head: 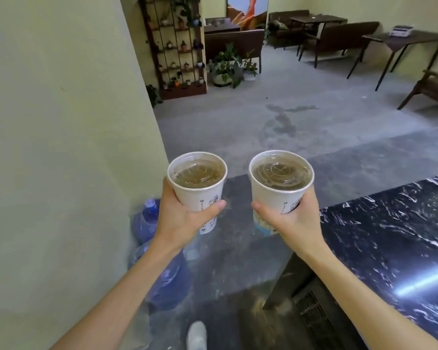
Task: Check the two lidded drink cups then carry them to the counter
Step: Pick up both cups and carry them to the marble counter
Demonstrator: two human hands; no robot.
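Two lidded cups (196, 178) (281, 175), each upright in one hand's (185, 218) (295, 221) closed grip.

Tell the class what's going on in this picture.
A person holds two lidded paper cups upright, one in each hand: the left hand grips the left cup, the right hand grips the right cup. Both clear lids show brownish drink beneath. The dark marble counter lies to the right; neither cup rests on it yet.

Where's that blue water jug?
In the head view the blue water jug stands on the floor at lower left, against the wall, below the left hand.
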